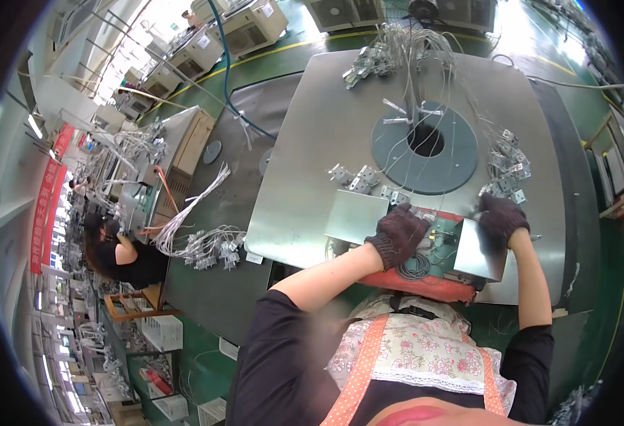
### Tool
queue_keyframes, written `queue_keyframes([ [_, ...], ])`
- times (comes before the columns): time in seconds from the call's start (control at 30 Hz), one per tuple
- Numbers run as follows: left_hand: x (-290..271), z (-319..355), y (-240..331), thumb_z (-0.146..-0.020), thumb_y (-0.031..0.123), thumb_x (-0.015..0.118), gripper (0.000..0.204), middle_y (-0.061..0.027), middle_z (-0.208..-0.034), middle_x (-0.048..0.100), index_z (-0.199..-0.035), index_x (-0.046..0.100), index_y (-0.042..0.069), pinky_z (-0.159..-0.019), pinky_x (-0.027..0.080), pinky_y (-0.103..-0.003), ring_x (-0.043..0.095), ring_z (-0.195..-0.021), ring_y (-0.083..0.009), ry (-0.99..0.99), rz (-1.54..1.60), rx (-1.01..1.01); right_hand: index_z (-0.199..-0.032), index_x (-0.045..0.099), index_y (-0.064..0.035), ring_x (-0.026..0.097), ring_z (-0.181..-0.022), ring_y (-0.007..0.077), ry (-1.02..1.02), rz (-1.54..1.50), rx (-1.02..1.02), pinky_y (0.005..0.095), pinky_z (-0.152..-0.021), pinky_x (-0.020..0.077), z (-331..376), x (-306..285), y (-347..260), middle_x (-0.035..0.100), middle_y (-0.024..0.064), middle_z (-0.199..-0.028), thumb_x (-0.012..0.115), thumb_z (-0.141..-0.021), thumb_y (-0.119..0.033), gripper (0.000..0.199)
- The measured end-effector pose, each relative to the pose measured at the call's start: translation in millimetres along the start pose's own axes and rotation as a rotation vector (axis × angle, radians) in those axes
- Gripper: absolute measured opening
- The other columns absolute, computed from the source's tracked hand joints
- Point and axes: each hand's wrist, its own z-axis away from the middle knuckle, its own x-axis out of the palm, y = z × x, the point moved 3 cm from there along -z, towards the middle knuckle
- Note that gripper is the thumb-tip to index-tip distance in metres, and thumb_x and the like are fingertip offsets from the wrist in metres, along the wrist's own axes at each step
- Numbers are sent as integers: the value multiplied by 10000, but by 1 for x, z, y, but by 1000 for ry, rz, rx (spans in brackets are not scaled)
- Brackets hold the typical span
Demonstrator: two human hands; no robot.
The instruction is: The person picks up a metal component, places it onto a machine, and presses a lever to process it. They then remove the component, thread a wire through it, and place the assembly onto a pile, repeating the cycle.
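Both of my hands wear dark knitted gloves. My left hand [400, 234] is closed, fingers curled, over the left part of a green work surface [436, 265] with small metal parts and a coil of thin grey wire [415, 267]. What its fingertips grip is hidden. My right hand [502, 221] is curled at the far edge of a shiny metal box [479, 250]; slight blur and the glove hide what it holds. A red padded edge [418, 285] runs along the near side of the green surface. Left of my left hand lies a flat metal plate [356, 216].
A grey disc [390, 153] with a dark central hole sits on the metal tabletop [305, 163]. Wired metal parts [509, 165] lie to its right, others [354, 177] to its left. Cable bundles [404, 42] hang at the back. Another person [123, 252] works at the left.
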Motion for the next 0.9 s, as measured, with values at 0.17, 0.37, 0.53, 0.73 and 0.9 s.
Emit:
queue_keyframes([
  [0.17, 12, -5, -5, -913, 247, 567, 358, -199, -1075, 701, -1198, 657, 51, -1070, 455, -522, 656, -1058, -386, -14, 38, 59, -1271, 619, -106, 649, -1068, 443, 397, 107, 75, 499, -942, 509, 45, 4, 37, 684, 221, -1164, 629, -869, -169, 407],
  [0.37, 18, 0, -16, -884, 390, 688, 525, -198, -1182, 687, -1287, 639, 58, -1045, 451, -493, 622, -1186, -357, -9, -145, 144, -1367, 540, -63, 660, -1052, 442, 1009, -129, -176, 467, -858, 566, 108, 4, 82, 649, 231, -1241, 652, -760, 34, 625],
  [0.53, -2, -12, -11, -889, 468, 676, 561, -192, -1188, 712, -1247, 663, 36, -1139, 402, -485, 665, -1158, -333, -89, -109, 114, -1281, 601, -38, 692, -1036, 324, 1042, -577, -332, 426, -861, 577, 128, -51, 14, 668, 165, -1251, 682, -844, -14, 444],
  [0.73, -4, -18, -1, -908, 435, 675, 563, -190, -1207, 703, -1285, 620, 20, -1110, 423, -483, 659, -1155, -347, -140, -143, 120, -1321, 601, -43, 673, -1028, 220, 94, -2016, -304, 349, -773, 586, 85, 6, 25, 644, 98, -1151, 541, -1000, -173, 352],
  [0.9, 0, -14, -6, -902, 427, 689, 577, -187, -1243, 689, -1311, 609, 28, -1114, 417, -486, 642, -1193, -349, -111, -115, 117, -1398, 551, -62, 665, -1017, 199, 301, -1420, -550, 346, -775, 598, 92, -1, 3, 620, 76, -1176, 562, -989, -125, 414],
])
